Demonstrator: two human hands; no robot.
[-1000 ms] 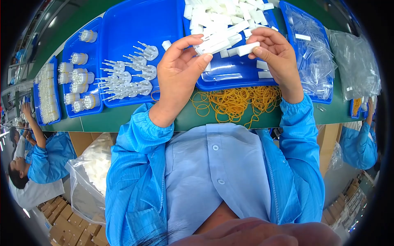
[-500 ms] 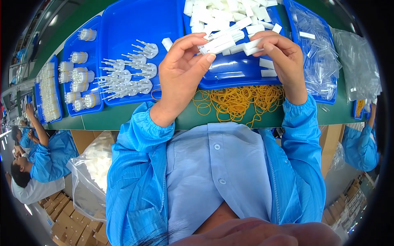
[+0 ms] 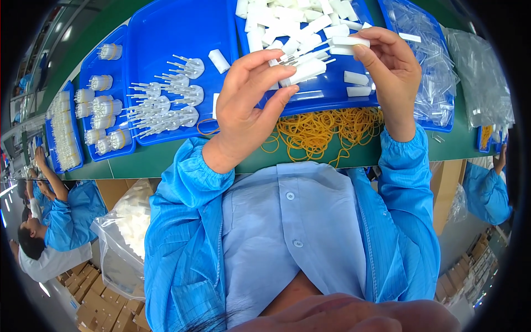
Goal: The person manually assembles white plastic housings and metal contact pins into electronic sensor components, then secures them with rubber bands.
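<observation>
My left hand (image 3: 243,102) is closed around a pronged white holder (image 3: 290,57), its thin rods pointing right. At least one white foam cylinder (image 3: 310,71) sits along these rods; the fingers partly hide the base. Between thumb and fingers of my right hand (image 3: 394,74) is a white foam piece (image 3: 349,41), close to the rod tips; whether it touches them I cannot tell. Both hands are over a blue tray (image 3: 310,99) of loose white foam pieces (image 3: 287,25). More pronged holders (image 3: 166,105) lie in the large blue tray (image 3: 182,33) to the left.
Orange rubber bands (image 3: 318,133) are heaped on the green table (image 3: 249,157) in front of me. Banded white bundles (image 3: 105,110) fill trays at far left. Clear plastic pieces (image 3: 426,83) lie in the right tray, beside a plastic bag (image 3: 478,83). Co-workers sit at both sides.
My right hand has moved slightly up with its foam piece, toward the rod tips. The holder in my left hand has turned, showing more bare rods. The view has shifted slightly.
</observation>
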